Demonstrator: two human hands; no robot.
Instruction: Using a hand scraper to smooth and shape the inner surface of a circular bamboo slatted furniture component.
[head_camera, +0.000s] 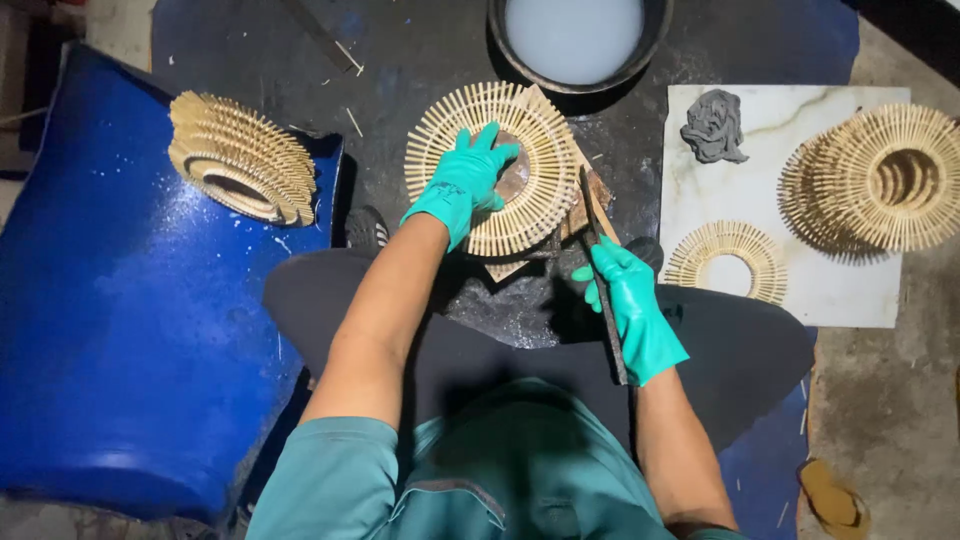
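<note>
My left hand (468, 182), in a teal rubber glove, presses flat on a round ring of thin bamboo sticks (535, 140) that lies on a small wooden board (588, 205) on the dark ground. My right hand (628, 300), also gloved, grips a long dark flat blade or file (598, 235). Its tip rests at the ring's right edge. My legs in dark trousers frame the work spot.
A stack of similar rings (240, 155) sits on a blue barrel (130, 330) at left. A white slab (800, 210) at right bears another stack (880, 180), a single ring (728, 258) and a grey rag (714, 126). A basin of whitish liquid (575, 40) stands beyond.
</note>
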